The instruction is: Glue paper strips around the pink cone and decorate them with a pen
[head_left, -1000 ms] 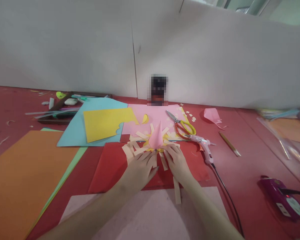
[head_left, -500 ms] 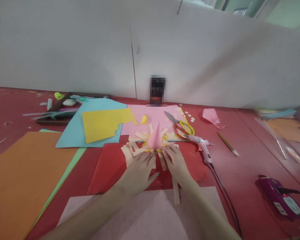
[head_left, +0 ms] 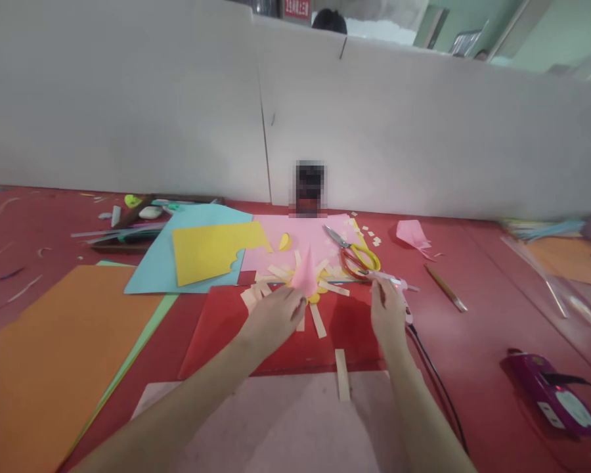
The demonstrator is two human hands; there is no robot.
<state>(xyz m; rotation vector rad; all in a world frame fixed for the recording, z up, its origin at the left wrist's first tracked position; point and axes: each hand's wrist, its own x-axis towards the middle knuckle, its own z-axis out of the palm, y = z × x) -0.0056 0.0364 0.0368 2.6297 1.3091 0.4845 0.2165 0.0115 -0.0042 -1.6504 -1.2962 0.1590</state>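
Left hand: your left hand (head_left: 274,320) lies flat, fingers apart, on paper strips (head_left: 318,321) at the pink cone's (head_left: 305,276) near side.
Right hand: your right hand (head_left: 387,310) touches the glue gun (head_left: 398,284); I cannot tell whether it grips.
Cone: upright at the red sheet's (head_left: 217,335) far edge, left of the scissors (head_left: 357,253).

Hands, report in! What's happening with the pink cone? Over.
Left hand flat by pink cone. Right hand on glue gun, grip unclear. Scissors lie close behind.
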